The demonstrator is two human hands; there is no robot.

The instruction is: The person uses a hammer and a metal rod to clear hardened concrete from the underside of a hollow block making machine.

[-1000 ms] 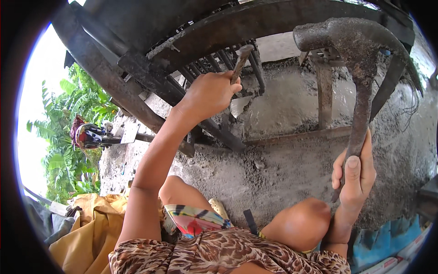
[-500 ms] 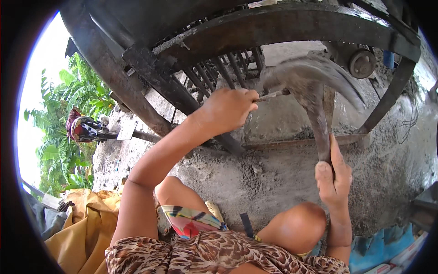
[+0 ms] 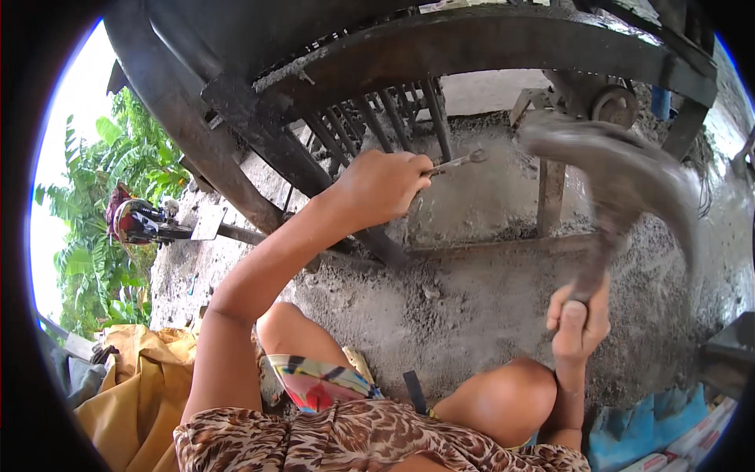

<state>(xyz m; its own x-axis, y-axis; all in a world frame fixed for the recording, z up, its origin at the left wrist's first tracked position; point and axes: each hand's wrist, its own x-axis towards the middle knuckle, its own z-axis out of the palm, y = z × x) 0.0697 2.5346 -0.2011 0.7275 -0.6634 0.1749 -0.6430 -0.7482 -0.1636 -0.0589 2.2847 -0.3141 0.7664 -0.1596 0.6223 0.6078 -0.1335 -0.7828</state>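
My left hand (image 3: 384, 186) is closed round a slim metal wrench (image 3: 465, 160). The wrench's rounded end sticks out to the right, in front of the bars (image 3: 389, 119) under a dark metal frame (image 3: 487, 49). My right hand (image 3: 580, 324) grips the handle of a claw hammer (image 3: 629, 185), fingers wrapped round it. The hammer's head is raised, blurred by motion, and stands apart from the wrench on its right. What the far part of the wrench inside my left hand touches is hidden.
A pulley-like wheel (image 3: 615, 106) sits under the frame at the right. Gritty grey ground (image 3: 472, 307) lies before my knees. A yellow-brown tarp (image 3: 153, 385) is heaped at the left, a blue sheet (image 3: 649, 425) at the lower right. A motorcycle (image 3: 145, 220) stands far left near plants.
The hammer has swung right, away from the wrench's end, and its head now shows fully apart from it. My left hand keeps hold of the wrench. The whole view has shifted slightly.
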